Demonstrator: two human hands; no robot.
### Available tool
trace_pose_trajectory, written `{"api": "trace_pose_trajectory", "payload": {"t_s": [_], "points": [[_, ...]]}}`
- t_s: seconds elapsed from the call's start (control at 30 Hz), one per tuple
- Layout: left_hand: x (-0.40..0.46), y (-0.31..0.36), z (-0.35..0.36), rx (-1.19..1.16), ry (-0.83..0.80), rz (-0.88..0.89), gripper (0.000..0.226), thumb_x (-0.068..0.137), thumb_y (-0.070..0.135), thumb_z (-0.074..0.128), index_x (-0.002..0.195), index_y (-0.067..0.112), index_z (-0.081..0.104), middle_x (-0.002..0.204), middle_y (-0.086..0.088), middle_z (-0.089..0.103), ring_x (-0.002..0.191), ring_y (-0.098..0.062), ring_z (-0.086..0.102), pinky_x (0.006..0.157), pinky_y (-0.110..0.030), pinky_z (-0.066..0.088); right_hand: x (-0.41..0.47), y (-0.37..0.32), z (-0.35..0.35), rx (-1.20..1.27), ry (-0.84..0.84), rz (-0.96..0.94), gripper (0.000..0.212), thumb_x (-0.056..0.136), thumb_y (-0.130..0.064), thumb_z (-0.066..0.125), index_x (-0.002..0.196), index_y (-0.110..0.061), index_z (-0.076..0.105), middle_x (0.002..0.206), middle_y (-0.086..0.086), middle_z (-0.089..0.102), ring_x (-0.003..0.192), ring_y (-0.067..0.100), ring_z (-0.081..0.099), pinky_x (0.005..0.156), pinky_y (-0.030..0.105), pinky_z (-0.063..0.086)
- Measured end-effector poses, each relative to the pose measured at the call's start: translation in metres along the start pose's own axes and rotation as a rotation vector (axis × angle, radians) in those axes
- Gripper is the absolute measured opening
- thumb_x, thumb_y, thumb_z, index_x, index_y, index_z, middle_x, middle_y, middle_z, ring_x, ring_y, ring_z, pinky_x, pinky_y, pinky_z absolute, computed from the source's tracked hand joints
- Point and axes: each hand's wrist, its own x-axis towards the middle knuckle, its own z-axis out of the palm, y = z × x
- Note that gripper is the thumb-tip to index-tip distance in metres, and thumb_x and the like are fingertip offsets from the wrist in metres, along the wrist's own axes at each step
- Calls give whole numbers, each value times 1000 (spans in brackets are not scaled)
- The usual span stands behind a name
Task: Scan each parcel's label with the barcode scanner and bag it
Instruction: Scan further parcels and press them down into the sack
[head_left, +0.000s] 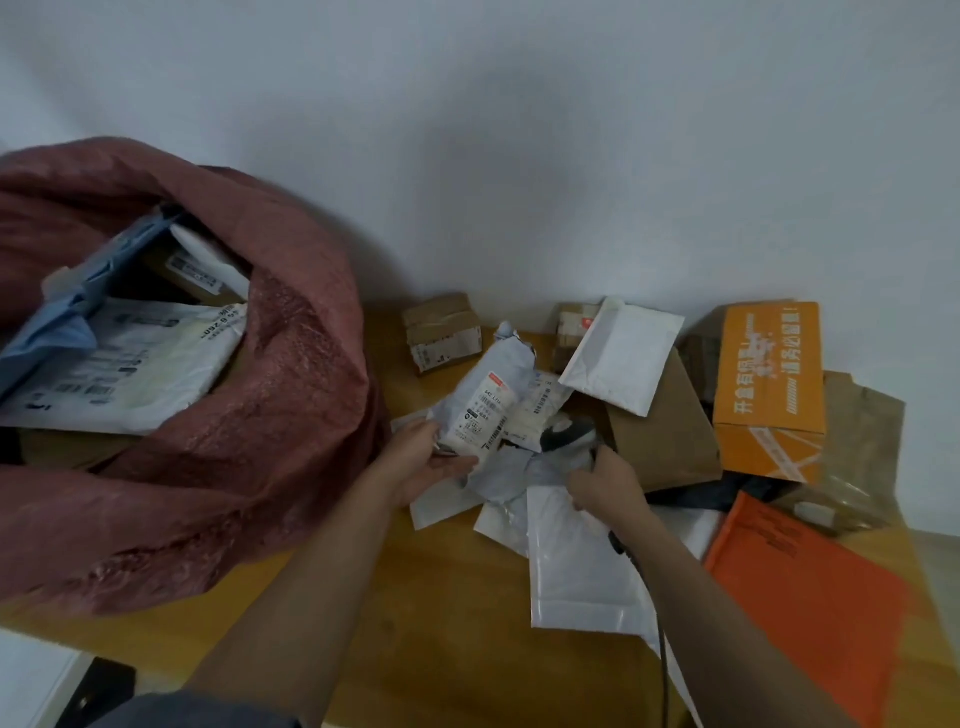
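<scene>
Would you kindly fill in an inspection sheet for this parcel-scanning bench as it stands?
Surface: wooden table, bare at the front, parcels crowded along the wall.
Job's things: grey labelled parcel held up; barcode scanner pointed towards it; red woven sack open at left, with parcels inside.
Clutter: orange box, white padded mailer, brown envelope, orange flat mailer, small cardboard box.
Grippers: left hand grips the parcel; right hand grips the scanner.
Cables: dark scanner cable runs under the right forearm.
Surroundings: plain pale wall.
</scene>
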Motion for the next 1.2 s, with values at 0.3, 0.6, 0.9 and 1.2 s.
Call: {"api": "trace_pose_trajectory", "payload": {"t_s": [0.3, 0.6, 0.9, 1.2], "points": [[-14, 10, 9, -448, -187, -107, 37, 100, 30, 46, 110, -3, 61, 116, -28, 59, 101, -40, 61, 70, -39, 59, -32, -50, -41, 391, 96, -162, 10, 89, -8, 61, 81, -4, 58, 62, 7, 58, 49, 10, 54, 50, 23, 46], [-14, 5, 11, -511, -143, -4, 24, 95, 11, 55, 117, 0, 59, 114, -24, 64, 76, -27, 71, 65, -28, 60, -48, -68, -46, 451, -14, -128, 17, 89, -12, 63, 74, -7, 57, 54, 4, 54, 45, 11, 49, 49, 23, 45], [-11, -1, 12, -303, -55, 14, 15, 93, 25, 61, 100, 12, 65, 83, -6, 69, 46, -6, 51, 37, -12, 38, -59, -74, -52, 428, -39, -140, 19, 91, -17, 64, 74, -10, 58, 55, 4, 55, 45, 9, 49, 47, 19, 45], [-11, -7, 23, -295, 12, 45, 28, 90, 21, 66, 117, 11, 63, 98, -9, 69, 66, -12, 55, 45, -18, 46, -71, -75, -54, 427, -65, -146, 20, 88, -16, 65, 71, -9, 59, 55, 3, 56, 51, 12, 51, 54, 24, 47]]}}
